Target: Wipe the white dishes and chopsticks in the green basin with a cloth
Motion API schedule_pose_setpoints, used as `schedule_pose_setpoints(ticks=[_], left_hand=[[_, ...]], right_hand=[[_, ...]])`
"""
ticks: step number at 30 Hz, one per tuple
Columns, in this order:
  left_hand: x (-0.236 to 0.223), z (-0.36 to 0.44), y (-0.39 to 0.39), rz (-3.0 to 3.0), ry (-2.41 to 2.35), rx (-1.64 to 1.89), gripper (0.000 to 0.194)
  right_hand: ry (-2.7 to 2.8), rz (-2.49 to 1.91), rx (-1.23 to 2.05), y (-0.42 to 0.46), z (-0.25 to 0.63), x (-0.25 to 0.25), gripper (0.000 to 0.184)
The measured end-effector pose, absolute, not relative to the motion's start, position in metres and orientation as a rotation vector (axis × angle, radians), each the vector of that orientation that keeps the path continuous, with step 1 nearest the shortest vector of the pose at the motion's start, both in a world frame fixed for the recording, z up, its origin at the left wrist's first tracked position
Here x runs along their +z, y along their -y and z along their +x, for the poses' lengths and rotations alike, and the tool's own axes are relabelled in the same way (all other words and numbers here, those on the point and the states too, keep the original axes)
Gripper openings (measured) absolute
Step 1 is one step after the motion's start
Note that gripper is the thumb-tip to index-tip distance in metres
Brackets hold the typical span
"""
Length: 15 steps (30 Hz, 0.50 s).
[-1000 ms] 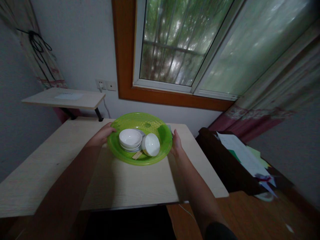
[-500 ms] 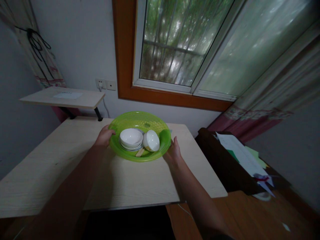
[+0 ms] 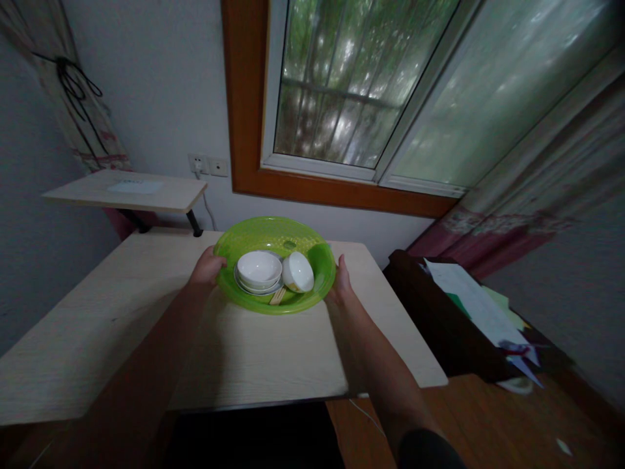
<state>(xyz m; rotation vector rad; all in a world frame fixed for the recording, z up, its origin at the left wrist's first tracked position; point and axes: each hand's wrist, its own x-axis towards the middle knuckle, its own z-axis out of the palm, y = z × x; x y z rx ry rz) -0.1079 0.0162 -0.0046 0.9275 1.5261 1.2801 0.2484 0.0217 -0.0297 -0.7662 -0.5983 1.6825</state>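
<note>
A round green plastic basin is tilted toward me over the desk, gripped at both sides. My left hand is closed on its left rim, thumb over the edge. On the opposite side my right hand holds the rim, most fingers hidden behind and below it. Inside lies a stack of white bowls on a plate. Beside the stack, another white bowl leans on its side. The ends of some wooden chopsticks show near the front of the basin.
The pale wooden desk spreads beneath the basin. A raised shelf on black legs stands at its back left. Behind are a wall with sockets and a window. Papers lie on a dark piece of furniture at right.
The basin and both hands stay nearly in place. The tipped bowl and chopsticks sit very slightly farther right in view, along with a small shift of the whole scene.
</note>
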Motion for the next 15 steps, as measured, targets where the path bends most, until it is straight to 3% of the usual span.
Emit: schedule_pose_setpoints(ticks=[8,15], left_hand=[[-0.002,-0.103,-0.013,0.864,-1.544,1.339,0.056],[-0.006,-0.092,-0.003,0.851,-1.707,1.366,0.068]], right_hand=[[0.556,-0.822,1.745,-0.032,0.25,-0.026,0.079],[0.599,-0.691,1.706,0.007,0.234,-0.041,0.07]])
